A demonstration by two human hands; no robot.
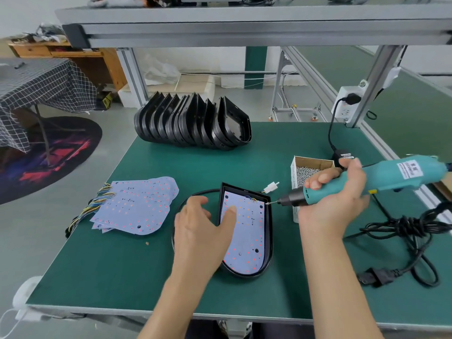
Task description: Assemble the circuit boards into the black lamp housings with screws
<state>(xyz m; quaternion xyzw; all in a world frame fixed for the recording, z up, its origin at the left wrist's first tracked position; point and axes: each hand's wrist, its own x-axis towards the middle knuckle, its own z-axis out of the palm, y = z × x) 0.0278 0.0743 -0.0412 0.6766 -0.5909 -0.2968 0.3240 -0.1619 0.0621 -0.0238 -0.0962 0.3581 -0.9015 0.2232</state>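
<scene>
A black lamp housing (269,231) lies in the middle of the green table with a pale circuit board (249,238) seated inside it. My left hand (203,228) rests on the housing's left wall, its thumb pressing the board down. My right hand (335,204) grips a teal electric screwdriver (381,178); a small screw (267,203) sits on the bit's tip at the board's upper right corner. A white connector (271,187) on wires sticks out past the housing's top edge.
A row of empty black housings (193,121) stands at the back. Spare circuit boards (139,204) with coloured wires lie stacked at the left. A cardboard box of screws (308,171) sits behind the screwdriver. Tangled black power cable (406,231) and a plug lie at the right.
</scene>
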